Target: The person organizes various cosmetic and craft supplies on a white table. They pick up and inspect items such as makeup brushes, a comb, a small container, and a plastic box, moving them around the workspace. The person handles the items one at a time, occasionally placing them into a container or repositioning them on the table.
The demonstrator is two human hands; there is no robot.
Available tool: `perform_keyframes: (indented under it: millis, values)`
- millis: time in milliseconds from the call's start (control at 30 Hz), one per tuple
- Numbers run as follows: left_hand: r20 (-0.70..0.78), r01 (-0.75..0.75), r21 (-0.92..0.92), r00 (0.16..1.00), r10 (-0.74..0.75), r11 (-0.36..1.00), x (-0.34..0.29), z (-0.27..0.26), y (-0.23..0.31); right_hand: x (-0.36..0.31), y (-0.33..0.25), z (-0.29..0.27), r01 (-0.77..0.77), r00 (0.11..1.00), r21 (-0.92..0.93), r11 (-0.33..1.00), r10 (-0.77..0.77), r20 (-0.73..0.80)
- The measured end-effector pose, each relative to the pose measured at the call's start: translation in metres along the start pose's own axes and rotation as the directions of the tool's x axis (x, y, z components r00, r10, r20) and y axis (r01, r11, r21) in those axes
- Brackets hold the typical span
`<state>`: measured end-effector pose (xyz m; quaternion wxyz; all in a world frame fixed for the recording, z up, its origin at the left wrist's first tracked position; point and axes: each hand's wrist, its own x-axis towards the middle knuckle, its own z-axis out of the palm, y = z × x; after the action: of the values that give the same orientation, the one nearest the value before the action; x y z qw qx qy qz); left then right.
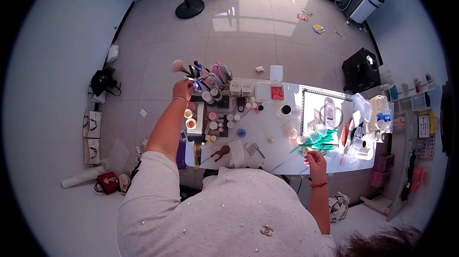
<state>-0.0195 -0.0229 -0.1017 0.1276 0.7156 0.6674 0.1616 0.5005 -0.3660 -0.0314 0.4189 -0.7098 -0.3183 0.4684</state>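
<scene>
My left hand (183,90) reaches out at the table's far left edge, beside a cluster of brushes and pens (210,73) standing upright. Its fingers are closed near a small blue-and-white item (195,85); what they grip is too small to tell. A big fluffy makeup brush (178,65) rises just beyond that hand. At the right of the table my right hand (315,161) has thumb and fingers pinched together, around something tiny that I cannot make out. Right beyond its fingertips lies a loose pile of green sticks (326,143).
Small jars (230,117) crowd the left half of the white table (282,154). A lidded box with red contents (277,93) sits at the far edge. Clear plastic containers (363,148) pile up at the right. A black case (361,70) and a fan base (190,8) stand on the floor.
</scene>
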Motion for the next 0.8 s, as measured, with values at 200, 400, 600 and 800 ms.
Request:
perform_keyframes:
  millis: [200, 400, 600, 800]
  values:
    - [0.03, 0.022, 0.016, 0.999, -0.023, 1.0, 0.004, 0.009, -0.009, 0.0, 0.0, 0.001, -0.026, 1.0, 0.001, 1.0, 0.026, 0.005]
    - [0.031, 0.02, 0.022, 0.999, -0.021, 1.0, 0.006, 0.01, -0.007, 0.0, 0.001, 0.002, -0.018, 1.0, -0.021, 1.0, 0.018, 0.015]
    - [0.04, 0.022, 0.019, 0.999, -0.022, 1.0, 0.007, 0.012, -0.012, 0.001, 0.002, 0.004, -0.018, 1.0, -0.026, 1.0, 0.018, 0.021]
    - [0.087, 0.048, 0.048, 0.995, -0.052, 0.998, 0.011, 0.009, -0.004, 0.0, 0.008, 0.008, -0.019, 0.999, -0.033, 0.999, 0.02, 0.033]
